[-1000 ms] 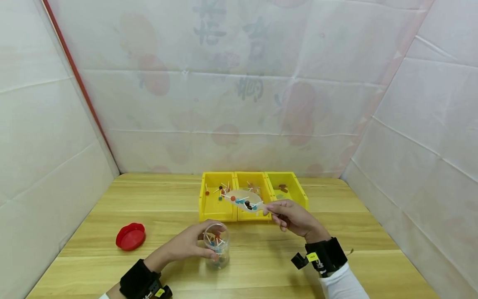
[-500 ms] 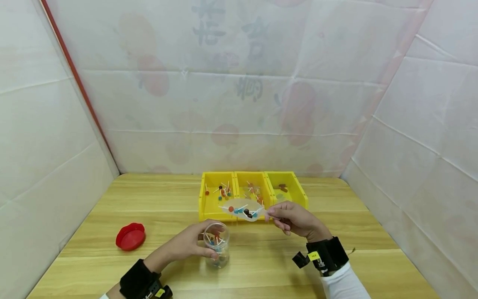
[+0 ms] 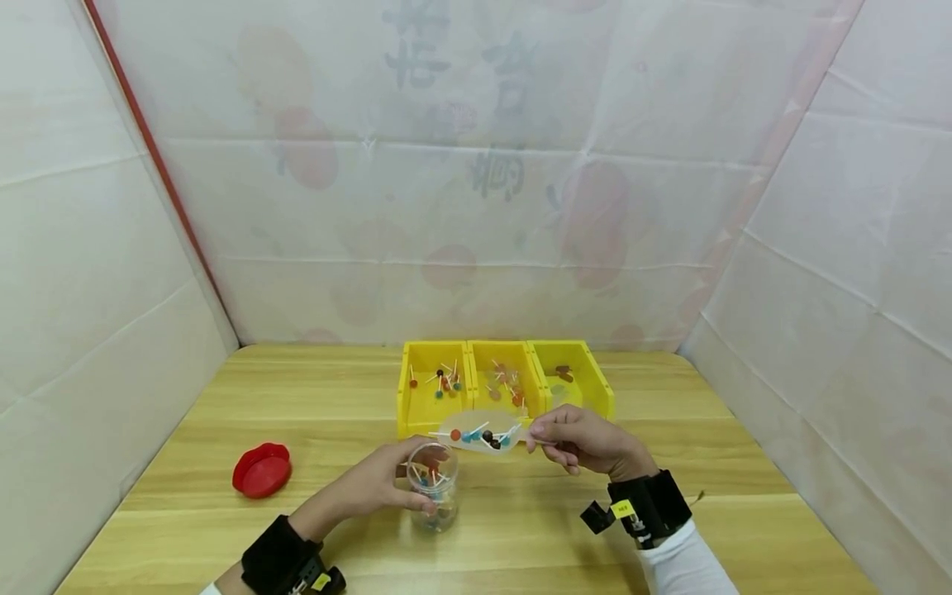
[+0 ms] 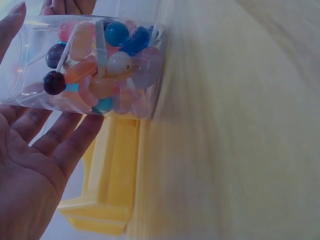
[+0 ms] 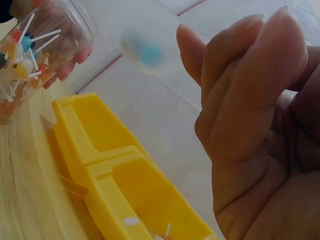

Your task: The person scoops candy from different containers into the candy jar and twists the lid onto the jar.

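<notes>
My left hand [image 3: 381,479] holds a clear plastic jar [image 3: 440,514] standing on the table, fingers and thumb around its sides. In the left wrist view the jar [image 4: 112,75] contains several lollipops with red, orange, blue, white and dark heads. My right hand [image 3: 587,438] pinches the handle of a translucent scoop [image 3: 497,420] between thumb and fingers. On the scoop lie several lollipops, among them a red one [image 3: 456,435], blue ones and dark ones. The scoop's tip is above and just right of the jar's mouth. In the right wrist view the scoop [image 5: 142,42] is blurred.
Behind the scoop stand three joined yellow bins: the left bin [image 3: 418,417] has lollipops, the middle bin [image 3: 528,382] pale and orange pieces, the right bin [image 3: 598,395] brown and greenish pieces. A red scalloped lid [image 3: 262,473] lies at the left.
My right hand has brought the loaded scoop from over the bins nearer to me and slightly left, towards the jar's mouth. My left hand and the jar stay almost still.
</notes>
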The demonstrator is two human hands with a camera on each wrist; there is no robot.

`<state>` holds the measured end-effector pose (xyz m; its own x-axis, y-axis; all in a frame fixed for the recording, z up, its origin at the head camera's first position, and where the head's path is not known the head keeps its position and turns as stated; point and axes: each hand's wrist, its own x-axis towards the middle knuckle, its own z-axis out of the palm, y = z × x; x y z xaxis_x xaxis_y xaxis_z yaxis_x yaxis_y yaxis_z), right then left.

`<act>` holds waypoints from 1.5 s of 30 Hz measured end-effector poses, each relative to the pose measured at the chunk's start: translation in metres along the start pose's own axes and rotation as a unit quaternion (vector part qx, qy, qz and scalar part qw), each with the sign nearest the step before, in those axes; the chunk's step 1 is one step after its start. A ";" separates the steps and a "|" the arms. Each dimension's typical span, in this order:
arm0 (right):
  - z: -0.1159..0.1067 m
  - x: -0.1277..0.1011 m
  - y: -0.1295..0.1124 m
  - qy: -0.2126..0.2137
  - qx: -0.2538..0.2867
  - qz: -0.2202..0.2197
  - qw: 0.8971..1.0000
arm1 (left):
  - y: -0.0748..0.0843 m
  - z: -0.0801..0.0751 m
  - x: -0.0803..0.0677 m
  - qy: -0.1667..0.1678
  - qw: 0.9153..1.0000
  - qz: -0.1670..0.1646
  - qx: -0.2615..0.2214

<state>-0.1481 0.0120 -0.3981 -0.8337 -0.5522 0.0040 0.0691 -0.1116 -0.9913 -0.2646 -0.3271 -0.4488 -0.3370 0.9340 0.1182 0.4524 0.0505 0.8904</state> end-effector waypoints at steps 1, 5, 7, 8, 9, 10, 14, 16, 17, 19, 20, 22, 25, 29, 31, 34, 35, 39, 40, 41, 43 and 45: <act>0.000 0.000 0.000 -0.003 0.000 0.002 1.000 | 0.000 0.001 0.000 -0.001 1.000 0.000 -0.002; 0.001 0.000 0.002 -0.011 -0.001 0.006 1.000 | -0.001 0.002 0.000 -0.005 1.000 -0.003 -0.006; 0.001 0.000 0.002 -0.014 -0.005 0.008 1.000 | -0.001 0.003 0.000 -0.005 1.000 -0.006 -0.007; 0.002 0.000 0.001 -0.015 -0.010 0.009 1.000 | -0.001 0.003 0.000 -0.005 1.000 -0.007 -0.007; 0.002 0.000 0.000 -0.017 -0.014 0.013 1.000 | -0.001 0.002 0.000 -0.004 1.000 -0.007 -0.006; 0.002 0.000 -0.002 -0.017 -0.018 0.017 1.000 | -0.001 0.002 0.000 -0.004 1.000 -0.007 -0.006; 0.002 0.002 -0.013 -0.020 -0.047 0.029 0.998 | -0.001 0.001 0.000 0.007 1.000 0.001 -0.003; 0.002 0.003 -0.020 -0.020 -0.062 0.040 0.997 | 0.000 0.001 0.000 0.012 1.000 0.005 -0.003; 0.001 0.003 -0.023 -0.021 -0.070 0.045 0.996 | 0.000 0.001 0.000 0.014 1.000 0.007 -0.004; 0.001 0.003 -0.030 -0.022 -0.083 0.060 0.994 | 0.001 0.001 0.000 0.016 1.000 0.008 -0.002; 0.001 0.004 -0.034 -0.024 -0.090 0.068 0.993 | 0.001 0.001 0.000 0.016 1.000 0.008 -0.001; 0.001 0.004 -0.040 -0.031 -0.101 0.079 0.991 | 0.001 0.001 0.000 0.015 1.000 0.007 0.001; 0.001 0.005 -0.048 -0.039 -0.121 0.089 0.988 | 0.001 0.001 0.000 0.013 1.000 0.004 0.003; 0.003 0.005 -0.059 -0.039 -0.151 0.102 0.982 | 0.001 0.000 0.000 0.009 1.000 -0.005 -0.005; 0.004 0.006 -0.064 -0.035 -0.164 0.113 0.979 | 0.001 0.000 0.000 0.006 1.000 -0.007 -0.009; 0.004 0.006 -0.072 -0.027 -0.184 0.131 0.974 | 0.001 0.000 0.000 0.006 1.000 -0.003 -0.009; 0.005 0.006 -0.074 -0.026 -0.193 0.136 0.971 | 0.001 0.000 0.000 0.006 1.000 -0.002 -0.009; 0.008 0.008 -0.084 -0.030 -0.220 0.152 0.963 | 0.002 0.000 0.000 0.008 1.000 -0.002 -0.001; 0.009 0.008 -0.086 -0.032 -0.226 0.155 0.961 | 0.002 0.000 0.000 0.009 1.000 -0.002 0.001; 0.009 0.009 -0.088 -0.034 -0.232 0.157 0.959 | 0.002 0.000 0.000 0.009 1.000 -0.003 0.001; 0.012 0.010 -0.093 -0.036 -0.242 0.160 0.956 | 0.002 0.000 0.000 0.009 1.000 -0.006 0.004; 0.013 0.011 -0.097 -0.036 -0.250 0.163 0.954 | 0.002 0.001 0.000 0.009 1.000 -0.007 0.007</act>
<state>-0.1570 0.0055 -0.3001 -0.7711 -0.5480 -0.3242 0.0336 0.4734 -0.8802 -0.2635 -0.3264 -0.4474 -0.3581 0.9268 0.1137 0.4586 0.0685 0.8860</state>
